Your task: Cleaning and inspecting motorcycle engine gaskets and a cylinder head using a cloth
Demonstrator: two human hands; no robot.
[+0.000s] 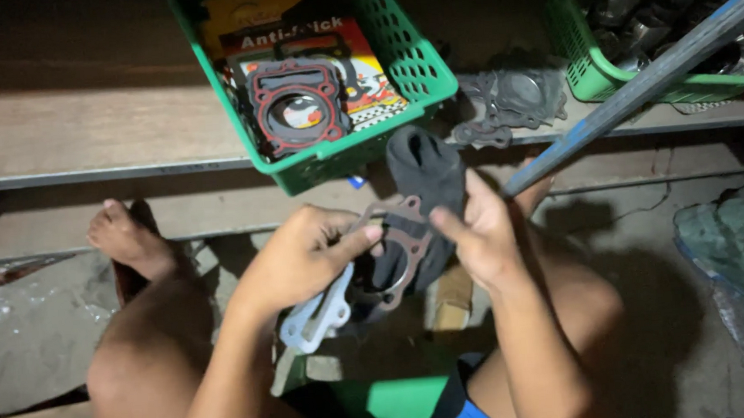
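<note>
1. Left hand (301, 256): fingers clamped on a stack of flat gaskets, thumb pressed on the top one; a pale gasket (316, 313) hangs below the hand.
2. Brown-grey gasket (397, 255): a large round bore with small bolt holes, held between both hands, straight below the green basket.
3. Right hand (481, 236): fingers closed on the right edge of the same gasket and on a dark cloth (426, 175) that rises behind it towards the basket.
4. Bare foot (130, 239): on the floor, lower left of the basket.
5. Green basket (419, 66): tilted on the wooden ledge (79, 138); it holds a packaged gasket set (300, 109).
6. Loose grey gaskets (508, 99): on the ledge, just right of the basket.
7. Second green basket (593, 67): further right, filled with dark metal parts.
8. Blue bar (642, 77): slants across the second basket.
</note>
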